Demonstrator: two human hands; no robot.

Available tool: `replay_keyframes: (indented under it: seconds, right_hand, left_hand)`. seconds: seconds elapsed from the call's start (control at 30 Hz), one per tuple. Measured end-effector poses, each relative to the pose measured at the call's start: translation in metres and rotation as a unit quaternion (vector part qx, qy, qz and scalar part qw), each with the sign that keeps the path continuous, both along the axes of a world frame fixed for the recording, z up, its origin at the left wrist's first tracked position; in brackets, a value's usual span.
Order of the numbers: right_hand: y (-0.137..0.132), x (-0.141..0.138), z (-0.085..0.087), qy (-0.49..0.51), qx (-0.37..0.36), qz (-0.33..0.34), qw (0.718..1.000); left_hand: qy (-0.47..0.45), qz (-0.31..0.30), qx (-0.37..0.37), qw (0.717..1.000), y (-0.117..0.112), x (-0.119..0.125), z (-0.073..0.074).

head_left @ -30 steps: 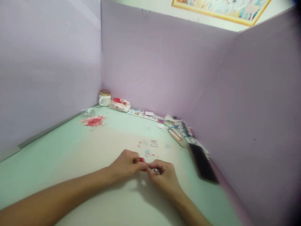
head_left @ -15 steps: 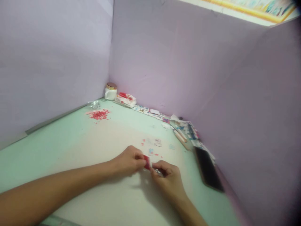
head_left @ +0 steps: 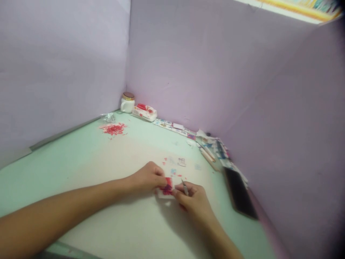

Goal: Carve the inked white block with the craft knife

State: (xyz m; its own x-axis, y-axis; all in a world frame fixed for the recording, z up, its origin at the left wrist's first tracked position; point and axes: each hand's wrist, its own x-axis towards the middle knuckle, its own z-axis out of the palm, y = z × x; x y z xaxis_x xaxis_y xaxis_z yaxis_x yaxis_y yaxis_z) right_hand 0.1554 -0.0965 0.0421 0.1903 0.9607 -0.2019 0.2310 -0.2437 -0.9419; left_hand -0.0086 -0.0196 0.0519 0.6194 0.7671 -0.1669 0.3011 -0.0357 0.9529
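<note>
So, left hand [head_left: 151, 180] has a small red-and-white piece [head_left: 168, 184] pinched right between the hands, and the right hand [head_left: 195, 198] meets its other edge, probably to steady it. That one also grips a slim metal tool [head_left: 185, 187], tip angled away, likely sparing the piece. Phone [head_left: 239, 194] sits off to its right, presumably out of the way.

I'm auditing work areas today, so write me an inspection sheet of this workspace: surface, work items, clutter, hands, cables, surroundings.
Surface: pale green tabletop, whitish across the middle.
Work items: small red-and-white piece with a dark purple mark; slim pointed metal tool.
Clutter: red shavings, clear plastic wrapper, lidded white mug, white-and-red packet, lettered strips, black smartphone.
Hands: left hand pinches the piece; right hand holds the tool beside it.
Cables: nothing seen.
Surroundings: pale purple panels; framed picture beyond, partly cut off.
</note>
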Motion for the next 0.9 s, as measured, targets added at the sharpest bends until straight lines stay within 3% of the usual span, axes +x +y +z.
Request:
replay_keyframes:
  seconds: [0.17,0.3,0.4,0.5,0.63,0.73,0.87,0.9]
  right_hand:
    - [0.002,0.002,0.000,0.069,-0.039,0.008,0.997]
    - [0.003,0.003,0.004,0.166,-0.074,0.008,0.983]
    - [0.004,0.003,0.007,0.184,-0.079,0.006,0.980]
    - [0.003,0.003,0.006,0.186,-0.077,0.007,0.980]
    - [0.004,0.000,0.005,0.217,-0.080,0.016,0.973]
    - [0.006,0.000,0.004,0.180,-0.096,0.059,0.977]
    - [0.011,0.014,-0.007,0.021,-0.106,0.130,0.986]
    - [0.013,0.019,-0.012,-0.017,-0.081,0.136,0.987]
  left_hand:
    - [0.000,-0.003,0.019,1.000,0.003,-0.001,0.001]
    - [-0.027,0.031,0.065,0.997,0.008,-0.003,0.000]
    - [-0.030,0.058,0.086,0.994,0.008,-0.005,0.000]
    - [0.004,0.073,0.107,0.992,0.003,-0.006,0.001]
    - [0.090,0.040,0.186,0.978,-0.005,-0.005,0.001]
    - [0.142,0.003,0.238,0.961,-0.007,-0.004,0.001]
    - [0.181,-0.020,0.259,0.949,-0.005,-0.005,-0.001]
    - [0.191,-0.016,0.266,0.945,-0.005,-0.006,-0.002]
